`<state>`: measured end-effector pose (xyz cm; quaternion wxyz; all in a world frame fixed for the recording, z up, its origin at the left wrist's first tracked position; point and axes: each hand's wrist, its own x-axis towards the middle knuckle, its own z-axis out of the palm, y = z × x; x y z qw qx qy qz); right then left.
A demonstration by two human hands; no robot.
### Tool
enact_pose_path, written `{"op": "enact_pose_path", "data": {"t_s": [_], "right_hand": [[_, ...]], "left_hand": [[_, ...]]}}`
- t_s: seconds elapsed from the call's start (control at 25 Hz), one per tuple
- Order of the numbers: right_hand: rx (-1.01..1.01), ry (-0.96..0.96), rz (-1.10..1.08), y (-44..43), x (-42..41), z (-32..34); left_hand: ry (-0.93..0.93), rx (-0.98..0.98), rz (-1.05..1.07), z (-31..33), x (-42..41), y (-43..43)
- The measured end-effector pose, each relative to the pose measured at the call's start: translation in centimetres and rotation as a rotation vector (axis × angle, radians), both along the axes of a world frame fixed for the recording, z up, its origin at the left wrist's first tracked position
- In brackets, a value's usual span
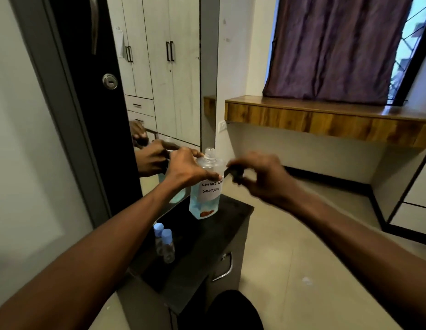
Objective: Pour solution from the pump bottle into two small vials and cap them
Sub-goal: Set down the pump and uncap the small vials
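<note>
Forearms reached out from both lower corners toward the far end of the dark tabletop point(233, 220), the left one crossing up from the bottom left edge. My left hand point(185, 169) came over the shoulder of the pump bottle point(205, 186) from the left side, palm down, wrist nearly straight, thumb pressed on the front face just above the white label point(210, 189) and the other fingers wrapped round the back near the neck: a firm grip on the bottle, which stood upright on the far part of the tabletop, close to the mirror point(159, 96). The bottle's threaded neck stood bare, and blue liquid filled its lower part. The label read "CONTACT LEN SOLUTION" in handwriting.

Nearer to me, at the left edge of the tabletop, the two small vials point(164, 244) stood upright, touching or almost touching, each with a pale blue cap on.

My right hand point(257, 177) hung in the air just right of the bottle at shoulder height, apart from it, blurred, wrist bent slightly, fingers curled down and pinched on a dark pump head point(233, 173) whose spout pointed left toward the bottle. That grip was clenched on the pump head, well above the tabletop.
</note>
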<state>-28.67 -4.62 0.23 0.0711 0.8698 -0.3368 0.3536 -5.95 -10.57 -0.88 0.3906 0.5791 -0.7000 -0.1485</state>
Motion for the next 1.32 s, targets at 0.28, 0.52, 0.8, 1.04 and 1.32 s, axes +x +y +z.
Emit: {"op": "enact_pose_path", "data": {"t_s": [0.28,0.52,0.8,1.04,1.32], "right_hand": [[-0.045,0.446,0.171,-0.4,5.0,-12.4],[-0.042,0.587,0.195,-1.5,5.2,-14.9],[0.201,0.626,0.178,-1.6,5.9,-14.0],[0.299,0.54,0.109,-1.0,6.0,-12.4],[0.417,0.036,0.097,1.5,8.4,-9.5]], "left_hand": [[-0.014,-0.016,0.065,-1.9,0.1,0.4],[-0.023,-0.038,0.13,-3.3,-0.2,0.6],[-0.116,0.085,0.146,-3.2,0.7,1.4],[-0.087,0.003,0.171,-3.4,2.6,3.7],[-0.023,-0.063,0.038,-4.7,6.6,7.3]]}}
